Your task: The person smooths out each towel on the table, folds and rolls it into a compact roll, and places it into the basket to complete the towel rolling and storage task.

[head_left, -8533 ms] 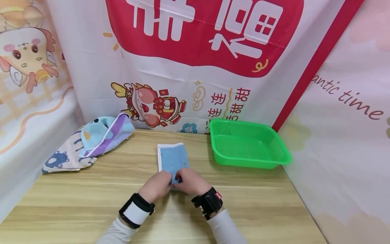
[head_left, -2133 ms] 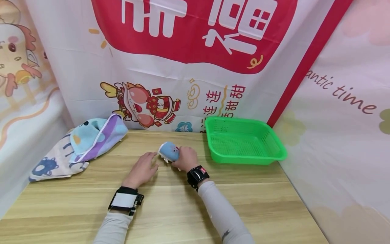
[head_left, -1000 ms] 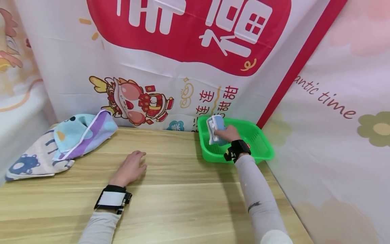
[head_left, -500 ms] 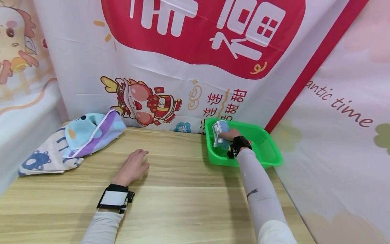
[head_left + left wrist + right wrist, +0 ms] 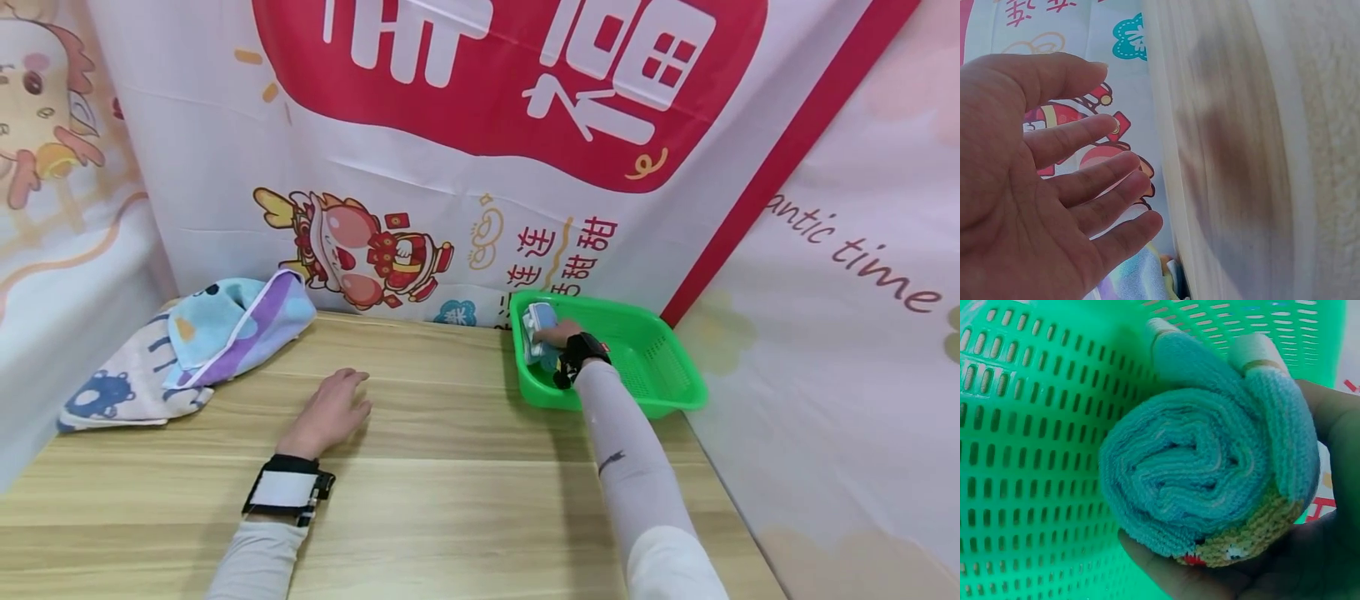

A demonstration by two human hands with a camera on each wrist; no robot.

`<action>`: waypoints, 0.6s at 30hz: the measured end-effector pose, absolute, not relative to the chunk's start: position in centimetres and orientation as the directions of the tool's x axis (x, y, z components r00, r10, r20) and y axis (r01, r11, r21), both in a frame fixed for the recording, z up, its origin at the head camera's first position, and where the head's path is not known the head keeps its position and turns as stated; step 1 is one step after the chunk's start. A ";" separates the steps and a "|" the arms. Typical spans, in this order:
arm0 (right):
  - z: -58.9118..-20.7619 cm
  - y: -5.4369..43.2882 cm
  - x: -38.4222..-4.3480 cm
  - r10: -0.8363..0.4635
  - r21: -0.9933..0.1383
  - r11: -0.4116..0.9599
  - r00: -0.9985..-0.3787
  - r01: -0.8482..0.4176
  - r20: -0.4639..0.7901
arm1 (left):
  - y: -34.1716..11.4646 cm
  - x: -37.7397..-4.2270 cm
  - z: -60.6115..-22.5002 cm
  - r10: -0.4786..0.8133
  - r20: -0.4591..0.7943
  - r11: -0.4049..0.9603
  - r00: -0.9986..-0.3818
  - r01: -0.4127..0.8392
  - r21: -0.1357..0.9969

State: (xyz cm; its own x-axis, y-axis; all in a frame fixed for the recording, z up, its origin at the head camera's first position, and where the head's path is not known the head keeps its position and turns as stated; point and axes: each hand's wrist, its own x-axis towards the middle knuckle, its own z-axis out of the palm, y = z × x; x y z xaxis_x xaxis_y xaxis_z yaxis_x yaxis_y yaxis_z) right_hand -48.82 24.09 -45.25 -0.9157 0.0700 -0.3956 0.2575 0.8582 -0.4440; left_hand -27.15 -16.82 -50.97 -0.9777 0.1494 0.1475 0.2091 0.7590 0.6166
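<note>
My right hand (image 5: 558, 333) reaches into the left part of the green plastic basket (image 5: 703, 393) and grips a rolled blue towel (image 5: 537, 323). In the right wrist view the towel's coiled end (image 5: 1179, 469) faces the camera, with white-edged flaps at the top and a brown and red patch below. Thumb and fingers curl round the roll, close to the basket's slotted wall (image 5: 1016, 456). My left hand (image 5: 326, 414) holds nothing and stays over the wooden table, fingers loosely spread. Its bare palm (image 5: 1041, 206) shows in the left wrist view.
Two crumpled towels lie at the table's left: a blue and purple one (image 5: 240, 329) partly over a whitish one with a blue bear print (image 5: 120, 387). A printed cloth (image 5: 360, 142) hangs behind the table (image 5: 420, 517); another covers the right side (image 5: 847, 375).
The blue towel, flat and folded under both hands 8.5 seconds ago, is now a roll. My right hand has carried it rightward and lowered it into the basket. The left hand has drawn back slightly.
</note>
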 end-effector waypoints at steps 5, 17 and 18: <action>-46.4 24.3 -49.6 0.047 -0.450 0.858 -0.911 0.247 -0.411 | -16.8 -27.1 -51.0 0.153 0.139 0.756 -0.978 0.206 0.621; -46.3 23.6 -49.0 0.004 -0.394 0.903 -0.923 0.168 -0.386 | -17.0 -27.1 -50.9 0.152 0.132 0.759 -0.979 0.202 0.619; -45.9 23.4 -49.1 0.012 -0.393 0.903 -0.924 0.174 -0.383 | -17.1 -27.1 -51.0 0.155 0.137 0.755 -0.978 0.207 0.622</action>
State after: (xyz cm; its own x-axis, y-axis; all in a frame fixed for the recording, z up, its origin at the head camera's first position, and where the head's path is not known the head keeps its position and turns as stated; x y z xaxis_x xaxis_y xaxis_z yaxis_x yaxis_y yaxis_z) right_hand -49.11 23.38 -45.89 -0.9236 0.0116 -0.3832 0.1743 0.9030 -0.3928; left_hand -27.11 -17.11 -50.96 -0.9784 0.1548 0.1369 0.2065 0.7554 0.6218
